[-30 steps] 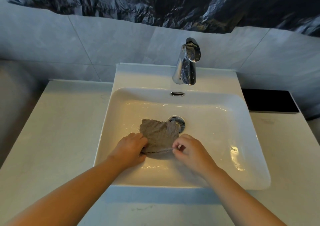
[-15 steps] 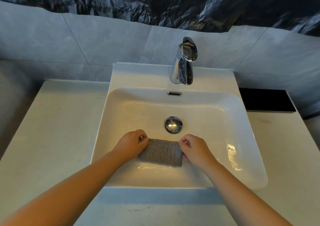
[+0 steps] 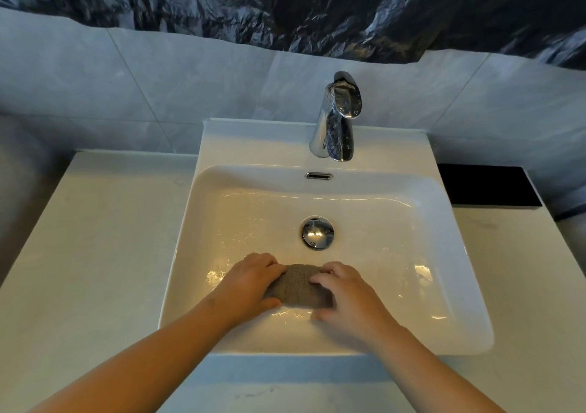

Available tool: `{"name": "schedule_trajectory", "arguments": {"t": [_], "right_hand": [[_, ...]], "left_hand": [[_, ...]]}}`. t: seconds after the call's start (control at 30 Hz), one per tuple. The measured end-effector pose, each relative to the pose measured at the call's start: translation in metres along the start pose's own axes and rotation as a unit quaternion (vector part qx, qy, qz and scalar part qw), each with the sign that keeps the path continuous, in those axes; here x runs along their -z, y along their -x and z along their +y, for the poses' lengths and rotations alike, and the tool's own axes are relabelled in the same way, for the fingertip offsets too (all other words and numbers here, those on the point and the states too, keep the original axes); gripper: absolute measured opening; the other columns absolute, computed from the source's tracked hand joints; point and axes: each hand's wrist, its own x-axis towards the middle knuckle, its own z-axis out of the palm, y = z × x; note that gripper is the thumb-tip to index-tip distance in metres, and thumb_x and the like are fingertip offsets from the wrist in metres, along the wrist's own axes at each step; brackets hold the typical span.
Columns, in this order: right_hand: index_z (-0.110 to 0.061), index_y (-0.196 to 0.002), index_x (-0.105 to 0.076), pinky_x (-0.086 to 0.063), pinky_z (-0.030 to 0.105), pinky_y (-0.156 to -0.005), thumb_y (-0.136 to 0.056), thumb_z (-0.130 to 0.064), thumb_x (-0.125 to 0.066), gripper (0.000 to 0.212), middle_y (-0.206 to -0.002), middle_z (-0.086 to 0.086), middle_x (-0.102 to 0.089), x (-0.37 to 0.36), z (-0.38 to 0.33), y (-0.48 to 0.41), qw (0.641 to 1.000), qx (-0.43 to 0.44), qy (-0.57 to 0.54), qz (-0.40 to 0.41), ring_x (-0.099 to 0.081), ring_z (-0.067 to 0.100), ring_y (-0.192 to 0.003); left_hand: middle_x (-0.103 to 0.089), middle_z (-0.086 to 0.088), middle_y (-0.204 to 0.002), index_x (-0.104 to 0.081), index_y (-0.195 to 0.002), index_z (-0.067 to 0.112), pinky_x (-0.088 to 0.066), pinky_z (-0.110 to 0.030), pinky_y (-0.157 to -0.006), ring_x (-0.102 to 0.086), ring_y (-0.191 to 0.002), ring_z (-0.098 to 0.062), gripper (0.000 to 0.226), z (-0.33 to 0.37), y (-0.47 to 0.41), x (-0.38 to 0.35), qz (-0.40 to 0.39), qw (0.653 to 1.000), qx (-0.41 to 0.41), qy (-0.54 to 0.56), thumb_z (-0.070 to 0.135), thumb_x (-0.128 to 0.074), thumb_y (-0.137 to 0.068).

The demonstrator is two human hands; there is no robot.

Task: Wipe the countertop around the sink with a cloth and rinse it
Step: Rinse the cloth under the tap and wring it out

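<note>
So both hands are down in the white rectangular ceramic sink, over the near part of the bowl. Bunched up between them is the grey-brown textured cloth, squashed into a short fat roll just this side of the round chrome drain plug but not touching it. The left hand has its fingers curled over the cloth's left end with the thumb tucked underneath. The right hand wraps its fingers over the right end, and its thumb is hard to make out. I can't tell whether the cloth sits on the sink floor or is held just above it.

The bowl looks wet, with shiny patches and droplets around the hands. The chrome single-lever faucet stands at the back rim, with a small chrome overflow slot below it. The pale stone tabletop runs along both sides of the sink. A flat black rectangular thing lies at the back right, by the grey tiled wall. Crinkly dark plastic sheeting hangs above the tiles.
</note>
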Motion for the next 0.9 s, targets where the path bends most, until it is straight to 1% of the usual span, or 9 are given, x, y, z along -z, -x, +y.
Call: {"name": "schedule_trajectory", "arguments": {"t": [0.13,0.27,0.37,0.43,0.53,0.6,0.67,0.77,0.9], "right_hand": [[-0.027,-0.119,-0.060,-0.044,0.021,-0.080,-0.081,-0.016,-0.060,0.039,-0.116,-0.015,-0.049,-0.001,0.008,0.000,0.999,0.009,-0.037,0.011,-0.052,0.004,-0.095],[-0.026,-0.106,-0.069,-0.049,0.022,-0.077,-0.082,-0.019,-0.066,0.026,-0.100,-0.013,-0.063,0.019,0.003,-0.010,0.990,-0.009,-0.142,0.012,-0.058,0.001,-0.084],[-0.032,-0.098,-0.068,-0.048,0.016,-0.078,-0.083,-0.022,-0.066,0.018,-0.097,-0.013,-0.067,0.036,-0.010,-0.007,0.976,-0.014,-0.207,0.073,-0.059,0.000,-0.090],[-0.028,-0.096,-0.068,-0.051,0.017,-0.076,-0.088,-0.019,-0.062,0.014,-0.096,-0.010,-0.068,0.051,-0.019,-0.005,0.948,-0.020,-0.290,0.126,-0.061,0.003,-0.092],[-0.021,-0.099,-0.065,-0.056,0.026,-0.076,-0.095,-0.020,-0.053,0.013,-0.096,-0.004,-0.065,0.074,-0.035,-0.003,0.913,-0.006,-0.366,0.182,-0.061,0.008,-0.094],[-0.021,-0.102,-0.061,-0.056,0.026,-0.076,-0.098,-0.025,-0.047,0.014,-0.098,-0.004,-0.062,0.090,-0.046,-0.003,0.914,0.016,-0.348,0.209,-0.059,0.008,-0.095],[-0.021,-0.103,-0.057,-0.052,0.020,-0.072,-0.099,-0.029,-0.043,0.016,-0.097,-0.005,-0.058,0.102,-0.056,-0.004,0.922,0.045,-0.303,0.235,-0.057,0.005,-0.094],[-0.022,-0.097,-0.052,-0.046,0.014,-0.062,-0.099,-0.038,-0.038,0.022,-0.085,-0.012,-0.054,0.118,-0.068,-0.009,0.924,0.077,-0.241,0.287,-0.054,0.004,-0.085],[-0.018,-0.085,-0.053,-0.048,0.029,-0.054,-0.094,-0.049,-0.035,0.037,-0.071,-0.008,-0.053,0.131,-0.064,-0.014,0.933,0.077,-0.140,0.321,-0.056,0.012,-0.075]], "left_hand": [[-0.051,0.002,-0.105,-0.053,-0.117,0.024,-0.043,-0.026,-0.079,-0.043,-0.091,-0.013,0.051,0.006,-0.009,0.002,-0.009,0.999,0.027,-0.038,0.048,-0.066,-0.074],[-0.048,0.000,-0.097,-0.054,-0.101,0.019,-0.041,-0.026,-0.070,-0.041,-0.083,-0.015,0.042,0.011,-0.017,0.011,-0.088,0.993,0.068,-0.047,0.046,-0.067,-0.070],[-0.050,-0.001,-0.081,-0.058,-0.082,0.014,-0.035,-0.026,-0.061,-0.044,-0.072,-0.015,0.033,0.019,-0.012,0.021,-0.114,0.977,0.118,0.135,0.040,-0.067,-0.064],[-0.056,-0.004,-0.075,-0.061,-0.078,0.011,-0.042,-0.028,-0.065,-0.052,-0.071,-0.016,0.034,0.026,-0.004,0.035,-0.118,0.925,0.148,0.331,0.041,-0.066,-0.063],[-0.067,-0.016,-0.103,-0.063,-0.107,0.008,-0.053,-0.036,-0.085,-0.065,-0.097,-0.029,0.048,0.043,0.003,0.064,-0.141,0.784,0.159,0.583,0.037,-0.065,-0.068],[-0.063,-0.023,-0.113,-0.056,-0.117,0.005,-0.054,-0.039,-0.087,-0.064,-0.103,-0.035,0.048,0.055,0.004,0.086,-0.143,0.727,0.144,0.656,0.027,-0.062,-0.075],[-0.064,-0.022,-0.112,-0.054,-0.119,0.006,-0.054,-0.039,-0.086,-0.066,-0.099,-0.034,0.048,0.064,0.002,0.105,-0.153,0.735,0.117,0.650,0.027,-0.067,-0.077],[-0.063,-0.011,-0.088,-0.058,-0.103,0.013,-0.055,-0.030,-0.073,-0.063,-0.076,-0.019,0.036,0.076,0.002,0.122,-0.144,0.806,0.101,0.566,0.033,-0.075,-0.078],[-0.051,-0.003,-0.068,-0.055,-0.087,0.017,-0.046,-0.022,-0.057,-0.049,-0.061,-0.015,0.030,0.091,0.006,0.133,-0.102,0.889,0.076,0.439,0.045,-0.066,-0.083]]}}
